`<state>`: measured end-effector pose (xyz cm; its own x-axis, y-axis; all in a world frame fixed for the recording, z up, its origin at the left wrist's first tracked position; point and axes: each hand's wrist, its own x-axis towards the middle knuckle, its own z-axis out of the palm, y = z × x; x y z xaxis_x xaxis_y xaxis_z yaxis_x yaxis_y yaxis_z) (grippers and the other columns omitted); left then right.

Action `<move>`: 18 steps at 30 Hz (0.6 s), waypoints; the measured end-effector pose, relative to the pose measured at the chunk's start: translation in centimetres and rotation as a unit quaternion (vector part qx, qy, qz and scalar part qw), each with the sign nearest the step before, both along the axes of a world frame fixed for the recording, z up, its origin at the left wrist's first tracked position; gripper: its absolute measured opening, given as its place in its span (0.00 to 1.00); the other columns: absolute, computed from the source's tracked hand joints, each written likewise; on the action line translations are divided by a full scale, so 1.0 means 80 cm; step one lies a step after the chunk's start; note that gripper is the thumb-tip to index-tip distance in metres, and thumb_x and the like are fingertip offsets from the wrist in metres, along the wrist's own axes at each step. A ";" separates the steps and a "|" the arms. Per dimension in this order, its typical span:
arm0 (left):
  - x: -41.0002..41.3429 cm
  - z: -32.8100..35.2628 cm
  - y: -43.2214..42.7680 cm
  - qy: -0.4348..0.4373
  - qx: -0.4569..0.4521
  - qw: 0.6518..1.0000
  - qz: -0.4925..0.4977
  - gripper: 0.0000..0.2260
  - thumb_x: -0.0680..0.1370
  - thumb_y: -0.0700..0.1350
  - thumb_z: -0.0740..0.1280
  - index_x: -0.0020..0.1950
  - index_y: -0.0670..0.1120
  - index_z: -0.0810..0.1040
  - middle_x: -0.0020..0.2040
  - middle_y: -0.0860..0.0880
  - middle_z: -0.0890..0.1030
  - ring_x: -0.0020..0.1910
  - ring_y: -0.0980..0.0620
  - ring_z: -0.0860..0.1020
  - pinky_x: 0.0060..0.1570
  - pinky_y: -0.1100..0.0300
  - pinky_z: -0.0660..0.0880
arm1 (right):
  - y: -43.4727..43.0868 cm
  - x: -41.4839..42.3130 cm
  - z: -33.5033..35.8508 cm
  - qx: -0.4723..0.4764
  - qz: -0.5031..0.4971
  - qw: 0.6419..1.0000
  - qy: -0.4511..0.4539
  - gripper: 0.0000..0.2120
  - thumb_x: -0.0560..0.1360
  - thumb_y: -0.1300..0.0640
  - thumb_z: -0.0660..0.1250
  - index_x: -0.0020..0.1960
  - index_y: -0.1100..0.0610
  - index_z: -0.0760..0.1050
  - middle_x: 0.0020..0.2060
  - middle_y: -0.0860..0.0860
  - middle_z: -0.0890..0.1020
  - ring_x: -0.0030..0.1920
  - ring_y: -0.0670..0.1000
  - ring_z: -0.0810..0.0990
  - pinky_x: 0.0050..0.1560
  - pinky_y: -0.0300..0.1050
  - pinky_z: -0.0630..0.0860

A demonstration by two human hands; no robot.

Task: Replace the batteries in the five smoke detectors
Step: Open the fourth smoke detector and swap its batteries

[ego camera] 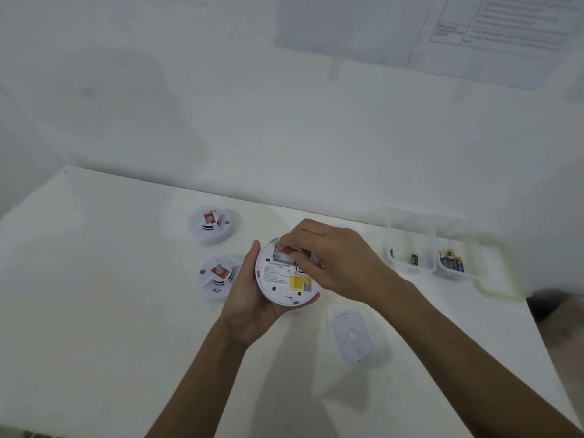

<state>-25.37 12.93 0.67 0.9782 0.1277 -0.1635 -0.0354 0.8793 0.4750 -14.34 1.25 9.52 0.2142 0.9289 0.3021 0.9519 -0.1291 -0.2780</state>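
Over white bench (126, 311), cradling detector (281, 281) back-up in curled left fingers (254, 257). Pinching red battery (292, 250) with right fingers (316, 245) at compartment (282, 257); best keeping it level, steadying detector.

It looked like a plain indoor work station set up for a bench job, not a lived-in room. A bare white tabletop (110, 295) stood against a blank white wall (158, 90). On that wall, above the tabletop's far right corner, hung printed sheets (505, 26) with ruled tables of text, too blurred to read. At the tabletop's far right edge sat a clear compartment tray (410, 269) holding loose batteries (453, 262). Left of the tabletop's middle lay an opened smoke detector (212, 226) and a second smoke detector (219, 276), and toward its front edge a detached mounting plate (353, 338).
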 end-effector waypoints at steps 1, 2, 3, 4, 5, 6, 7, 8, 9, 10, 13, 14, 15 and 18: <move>-0.001 0.001 0.006 -0.003 -0.001 1.000 -0.002 0.26 0.77 0.61 0.50 0.59 0.52 0.83 0.60 0.45 0.82 0.57 0.44 0.81 0.50 0.49 0.79 | 0.006 -0.001 0.001 -0.001 -0.001 1.000 -0.004 0.09 0.79 0.55 0.62 0.57 0.50 0.77 0.49 0.44 0.79 0.43 0.46 0.78 0.35 0.40 0.75; -0.002 0.002 0.012 -0.007 -0.002 1.000 -0.005 0.26 0.77 0.60 0.49 0.59 0.52 0.82 0.60 0.45 0.82 0.57 0.44 0.81 0.50 0.50 0.79 | 0.012 -0.002 0.002 -0.005 -0.002 1.000 -0.011 0.09 0.79 0.55 0.62 0.57 0.50 0.77 0.49 0.45 0.79 0.43 0.46 0.78 0.34 0.41 0.75; -0.003 0.002 0.017 -0.010 -0.003 1.000 -0.008 0.26 0.78 0.60 0.49 0.59 0.52 0.82 0.60 0.45 0.82 0.57 0.44 0.81 0.50 0.50 0.79 | 0.018 -0.003 0.003 -0.010 -0.003 1.000 -0.022 0.09 0.79 0.54 0.61 0.57 0.50 0.77 0.49 0.45 0.78 0.42 0.46 0.78 0.33 0.41 0.74; -0.004 0.004 0.021 -0.010 -0.005 1.000 -0.010 0.26 0.78 0.60 0.49 0.59 0.52 0.82 0.60 0.45 0.82 0.57 0.44 0.81 0.50 0.50 0.80 | 0.022 -0.004 0.004 -0.015 -0.003 0.999 -0.032 0.10 0.79 0.54 0.61 0.58 0.50 0.77 0.49 0.46 0.78 0.41 0.47 0.77 0.32 0.42 0.74; -0.005 0.004 0.027 -0.009 -0.004 1.000 -0.011 0.26 0.77 0.59 0.49 0.59 0.52 0.82 0.60 0.45 0.82 0.57 0.44 0.81 0.49 0.50 0.80 | 0.028 -0.004 0.005 -0.019 -0.003 0.999 -0.039 0.10 0.79 0.54 0.61 0.58 0.50 0.77 0.48 0.47 0.77 0.39 0.47 0.76 0.32 0.42 0.73; -0.006 0.004 0.031 -0.011 -0.001 1.000 -0.013 0.26 0.77 0.59 0.49 0.59 0.52 0.82 0.59 0.45 0.82 0.57 0.44 0.81 0.49 0.50 0.80 | 0.033 -0.005 0.006 -0.021 -0.004 0.999 -0.042 0.10 0.78 0.54 0.62 0.57 0.50 0.77 0.48 0.48 0.77 0.37 0.48 0.75 0.31 0.43 0.73; -0.006 0.003 0.034 -0.011 0.005 1.000 -0.012 0.25 0.78 0.59 0.49 0.59 0.52 0.82 0.60 0.45 0.82 0.57 0.44 0.81 0.49 0.50 0.80 | 0.038 -0.005 0.008 -0.024 -0.003 0.999 -0.041 0.09 0.78 0.55 0.63 0.57 0.51 0.78 0.48 0.48 0.76 0.36 0.48 0.75 0.30 0.44 0.73; -0.007 0.002 0.038 -0.009 0.010 1.000 -0.009 0.25 0.78 0.59 0.49 0.60 0.53 0.82 0.60 0.46 0.82 0.58 0.44 0.81 0.49 0.50 0.80 | 0.042 -0.006 0.008 -0.028 -0.002 0.999 -0.039 0.09 0.78 0.55 0.64 0.57 0.51 0.78 0.47 0.49 0.76 0.35 0.49 0.74 0.30 0.45 0.73; -0.009 0.001 0.042 -0.007 0.013 1.000 -0.008 0.25 0.78 0.59 0.49 0.60 0.53 0.82 0.60 0.46 0.82 0.58 0.44 0.80 0.50 0.49 0.79 | 0.047 -0.006 0.009 -0.033 0.002 0.999 -0.034 0.10 0.77 0.56 0.65 0.57 0.52 0.78 0.48 0.50 0.76 0.35 0.49 0.75 0.31 0.46 0.74; -0.010 0.000 0.045 -0.006 0.016 1.000 -0.007 0.25 0.79 0.59 0.49 0.60 0.53 0.82 0.60 0.46 0.81 0.58 0.44 0.80 0.50 0.49 0.79 | 0.051 -0.007 0.009 -0.037 0.006 0.999 -0.029 0.10 0.77 0.56 0.65 0.57 0.52 0.78 0.48 0.51 0.76 0.36 0.50 0.75 0.31 0.46 0.75; -0.013 -0.001 0.053 0.001 0.019 1.000 -0.004 0.24 0.79 0.59 0.50 0.60 0.52 0.82 0.61 0.45 0.81 0.59 0.43 0.80 0.53 0.46 0.79 | 0.062 -0.008 0.008 -0.051 0.012 0.998 -0.019 0.10 0.76 0.57 0.65 0.57 0.53 0.78 0.49 0.52 0.75 0.36 0.52 0.76 0.34 0.49 0.76; -0.014 -0.001 0.056 0.002 0.017 1.000 -0.006 0.24 0.79 0.60 0.50 0.60 0.52 0.81 0.62 0.44 0.81 0.59 0.42 0.79 0.53 0.45 0.79 | 0.065 -0.009 0.008 -0.053 0.013 0.998 -0.017 0.10 0.76 0.57 0.66 0.57 0.53 0.78 0.50 0.52 0.74 0.36 0.53 0.76 0.34 0.49 0.76; -0.015 -0.001 0.058 0.003 0.015 1.000 -0.007 0.24 0.79 0.60 0.51 0.61 0.52 0.81 0.62 0.44 0.80 0.59 0.42 0.79 0.54 0.45 0.79 | 0.068 -0.009 0.007 -0.052 0.015 0.998 -0.015 0.10 0.76 0.57 0.66 0.56 0.53 0.78 0.49 0.53 0.74 0.35 0.53 0.76 0.33 0.49 0.75; -0.019 0.002 0.066 0.002 0.016 1.000 -0.014 0.24 0.80 0.59 0.49 0.61 0.51 0.81 0.61 0.45 0.81 0.59 0.44 0.80 0.51 0.49 0.79 | 0.074 -0.011 0.005 -0.050 0.021 0.998 -0.017 0.10 0.76 0.57 0.66 0.56 0.54 0.79 0.49 0.53 0.74 0.35 0.53 0.75 0.33 0.47 0.75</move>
